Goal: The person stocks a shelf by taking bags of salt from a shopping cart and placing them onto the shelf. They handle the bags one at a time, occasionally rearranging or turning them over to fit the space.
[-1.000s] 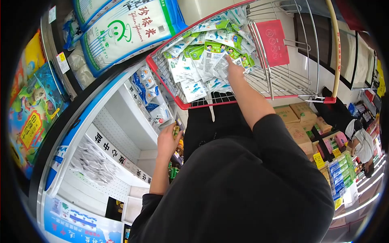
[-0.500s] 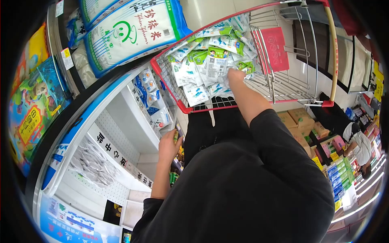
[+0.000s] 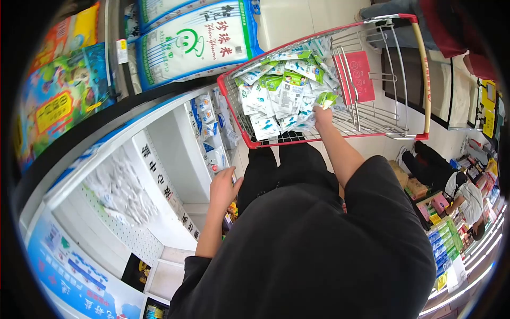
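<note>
A red-rimmed wire shopping cart [image 3: 366, 77] stands ahead of me, its near part heaped with white, green and blue salt packets [image 3: 291, 95]. My right hand [image 3: 323, 116] reaches over the cart's edge, fingers closed on a green-and-white salt packet [image 3: 326, 99] at the right side of the heap. My left hand [image 3: 223, 189] hangs beside the white shelf unit [image 3: 172, 151], thumb apart from the fingers and nothing in it.
Large rice bags [image 3: 196, 42] lie on the display at upper left, beside colourful snack bags [image 3: 64, 106]. White packets [image 3: 125, 186] fill part of the lower shelf. A person [image 3: 462, 194] crouches by goods at right; another person's red sleeve [image 3: 443, 26] shows at upper right.
The view has shifted, so cart and shelves appear farther right. My right hand remains at the heap's right side, a packet now showing more clearly at its fingers. My left hand's thumb has spread outward.
</note>
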`<state>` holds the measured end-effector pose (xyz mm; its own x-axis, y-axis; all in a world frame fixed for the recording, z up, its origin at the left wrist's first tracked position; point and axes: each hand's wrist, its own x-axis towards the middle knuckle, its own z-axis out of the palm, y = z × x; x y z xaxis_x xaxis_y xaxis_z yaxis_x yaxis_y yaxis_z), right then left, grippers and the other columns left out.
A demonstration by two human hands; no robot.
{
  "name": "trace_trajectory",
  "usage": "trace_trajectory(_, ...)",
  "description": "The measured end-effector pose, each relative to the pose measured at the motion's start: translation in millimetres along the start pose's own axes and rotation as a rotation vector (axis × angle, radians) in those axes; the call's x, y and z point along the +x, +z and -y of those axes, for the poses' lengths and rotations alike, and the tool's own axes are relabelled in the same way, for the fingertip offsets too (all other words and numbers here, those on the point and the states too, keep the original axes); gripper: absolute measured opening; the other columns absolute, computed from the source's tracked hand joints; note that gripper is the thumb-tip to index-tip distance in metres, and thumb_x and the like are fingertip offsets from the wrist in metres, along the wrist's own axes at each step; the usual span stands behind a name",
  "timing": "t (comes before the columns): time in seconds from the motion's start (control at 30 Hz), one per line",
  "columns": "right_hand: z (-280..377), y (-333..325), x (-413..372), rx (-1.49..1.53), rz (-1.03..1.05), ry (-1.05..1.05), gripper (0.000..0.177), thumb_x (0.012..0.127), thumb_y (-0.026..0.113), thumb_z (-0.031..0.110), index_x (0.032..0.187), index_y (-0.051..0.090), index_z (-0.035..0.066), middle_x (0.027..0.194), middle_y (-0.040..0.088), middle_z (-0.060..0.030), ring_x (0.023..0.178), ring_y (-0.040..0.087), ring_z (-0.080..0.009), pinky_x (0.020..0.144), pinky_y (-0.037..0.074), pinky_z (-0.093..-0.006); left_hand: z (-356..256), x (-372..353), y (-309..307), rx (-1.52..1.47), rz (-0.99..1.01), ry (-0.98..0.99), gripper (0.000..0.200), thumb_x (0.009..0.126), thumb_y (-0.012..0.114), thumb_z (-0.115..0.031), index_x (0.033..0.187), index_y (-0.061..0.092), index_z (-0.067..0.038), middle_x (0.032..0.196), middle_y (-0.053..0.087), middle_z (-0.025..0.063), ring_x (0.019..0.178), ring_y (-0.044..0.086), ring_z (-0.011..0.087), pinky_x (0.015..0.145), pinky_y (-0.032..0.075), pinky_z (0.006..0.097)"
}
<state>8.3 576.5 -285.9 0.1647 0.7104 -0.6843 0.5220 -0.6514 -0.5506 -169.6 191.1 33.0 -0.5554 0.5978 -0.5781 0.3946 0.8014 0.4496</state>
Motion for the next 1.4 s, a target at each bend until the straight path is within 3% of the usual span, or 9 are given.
trace_trajectory(0.07,34,-12,-51,0.312,0.387,-0.026,0.042,0.083,0.067,-0.006,0.124,0.060,-0.010,0.113,0.072,-0.0186,0.093,0.075,-0.0339,0.081,0.063,-0.0478,-14,1,-20,-0.039,-0.050,0.045,0.045,0.089,0.079,-0.025,0.126,0.067,-0.001,0.119,0.071,0.0196,0.111,0.067,0.0386,0.096,0.053,0.0460)
trace_trajectory(0.27,185,-48,-265,0.177,1.251,-0.027,0.052,0.084,0.070,-0.008,0.134,0.060,-0.002,0.121,0.071,-0.0133,0.105,0.073,-0.0253,0.091,0.060,-0.0426,-80,3,-126,-0.166,-0.442,0.461,0.054,0.087,0.082,-0.026,0.132,0.064,-0.002,0.138,0.065,0.0154,0.125,0.062,0.0383,0.105,0.050,0.0468)
trace_trajectory(0.47,236,-55,-414,-0.145,1.659,-0.102,0.062,0.078,0.080,-0.005,0.137,0.062,0.003,0.126,0.069,-0.0072,0.114,0.067,-0.0191,0.099,0.054,-0.0379,-115,-43,-226,-0.009,-0.590,0.748,0.060,0.077,0.086,-0.029,0.126,0.066,-0.001,0.128,0.065,0.0140,0.125,0.059,0.0347,0.105,0.047,0.0477)
trace_trajectory(0.57,234,-53,-451,-0.250,1.636,-0.391,0.079,0.076,0.088,0.016,0.146,0.054,0.003,0.132,0.066,-0.0055,0.122,0.061,-0.0197,0.108,0.047,-0.0379,-93,-72,-248,0.102,-0.571,0.796,0.058,0.075,0.089,-0.031,0.120,0.066,-0.002,0.118,0.067,0.0152,0.110,0.064,0.0371,0.090,0.051,0.0480)
trace_trajectory(0.73,245,-50,-492,-0.372,1.624,-0.416,0.082,0.073,0.092,0.011,0.144,0.052,-0.003,0.132,0.066,-0.0100,0.119,0.065,-0.0201,0.105,0.050,-0.0368,-59,-112,-251,-0.289,-0.318,0.668,0.046,0.079,0.086,-0.030,0.109,0.064,-0.003,0.096,0.067,0.0201,0.089,0.066,0.0409,0.078,0.052,0.0472)
trace_trajectory(0.87,243,-47,-505,-0.386,1.598,-0.573,0.084,0.072,0.095,0.009,0.143,0.051,-0.003,0.131,0.067,-0.0110,0.116,0.067,-0.0198,0.103,0.053,-0.0378,-36,-138,-257,-0.488,-0.449,0.477,0.054,0.079,0.086,-0.030,0.119,0.064,-0.001,0.095,0.073,0.0218,0.089,0.072,0.0411,0.080,0.055,0.0437)
trace_trajectory(1.03,244,-43,-533,-0.389,1.562,-0.749,0.048,0.090,0.083,0.009,0.131,0.062,-0.005,0.119,0.073,-0.0110,0.108,0.069,-0.0173,0.097,0.055,-0.0352,-7,-149,-251,-0.981,-0.562,0.345,0.028,0.084,0.086,-0.012,0.105,0.075,0.002,0.091,0.077,0.0064,0.082,0.068,0.0076,0.075,0.055,0.0279)
trace_trajectory(1.13,246,-37,-553,-0.426,1.566,-0.841,0.047,0.092,0.081,0.010,0.132,0.061,-0.005,0.120,0.073,-0.0101,0.108,0.068,-0.0163,0.096,0.055,-0.0352,0,-155,-250,-1.373,-0.616,0.353,0.022,0.086,0.085,-0.010,0.101,0.075,0.003,0.090,0.077,0.0057,0.082,0.068,0.0072,0.075,0.054,0.0255)
trace_trajectory(1.4,243,-25,-550,-0.287,1.430,-0.735,0.037,0.095,0.076,0.008,0.128,0.064,-0.005,0.116,0.075,-0.0115,0.103,0.072,-0.0176,0.092,0.057,-0.0348,94,-181,-308,-1.266,-1.070,0.241,0.027,0.088,0.081,-0.006,0.112,0.074,0.005,0.099,0.078,0.0089,0.085,0.072,0.0134,0.080,0.057,0.0289)
